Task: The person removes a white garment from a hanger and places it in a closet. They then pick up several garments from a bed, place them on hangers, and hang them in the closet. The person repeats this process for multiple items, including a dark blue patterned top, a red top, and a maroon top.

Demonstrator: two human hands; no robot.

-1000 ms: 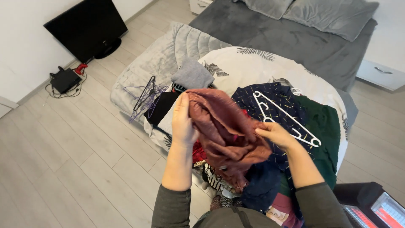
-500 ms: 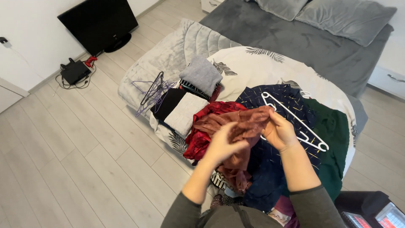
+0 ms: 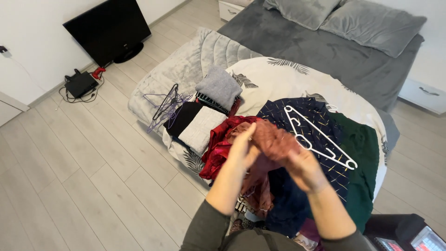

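Both hands pinch one rust-brown garment (image 3: pixel 274 139), bunched and lifted over the clothes pile at the bed's foot. Left hand (image 3: pixel 244 148): fingers straight, pressed together against the cloth. Right hand (image 3: pixel 304 169): fingers curled into the fabric, blurred. Below: red satin garment (image 3: pixel 218 146), navy patterned garment (image 3: pixel 306 121) bearing a white hanger (image 3: pixel 320 137). Folded grey sweater (image 3: pixel 219 86) and purple hangers (image 3: pixel 162 106) lie further left on the bed (image 3: pixel 297 42).
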